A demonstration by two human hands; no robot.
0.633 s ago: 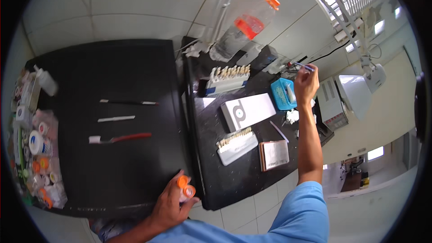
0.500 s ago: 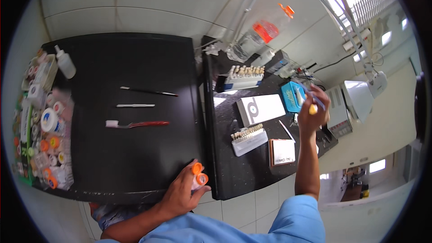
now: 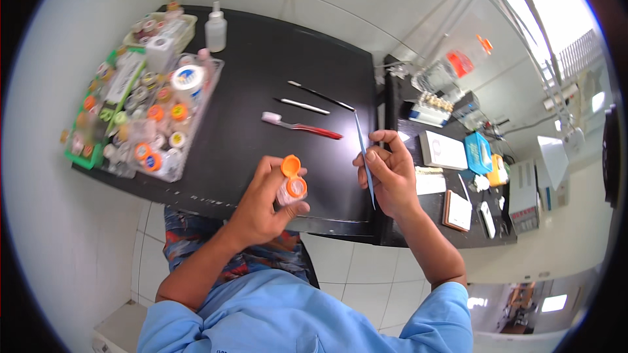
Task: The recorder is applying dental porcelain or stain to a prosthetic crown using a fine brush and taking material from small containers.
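Note:
My left hand [image 3: 256, 214] is closed around a small clear jar [image 3: 285, 197] with pinkish contents. Its orange flip cap [image 3: 291, 166] stands raised. Between the thumb and fingers of my right hand [image 3: 392, 176] is a slim blue stick-like tool [image 3: 363, 147], tilted over the black tabletop [image 3: 248, 176]; its exact kind is unclear. Beyond the hands lie a red-handled toothbrush [image 3: 314, 131], a white pen-shaped tool [image 3: 306, 106] and a thin black-handled brush [image 3: 327, 98]. The blue tool's upper end appears close to the brush's end; I cannot tell whether they touch.
Trays of small jars [image 3: 186, 150] crowd the left side, near a white dropper bottle [image 3: 216, 29]. The right-hand table carries a white box [image 3: 442, 150], a blue container [image 3: 478, 153], a yellow container [image 3: 498, 171], a notepad [image 3: 458, 211] and tooth shade guides [image 3: 430, 108].
My right hand has come left from beside the blue container to the black tabletop, bringing the blue tool. The view has turned right; my left hand still holds the open jar.

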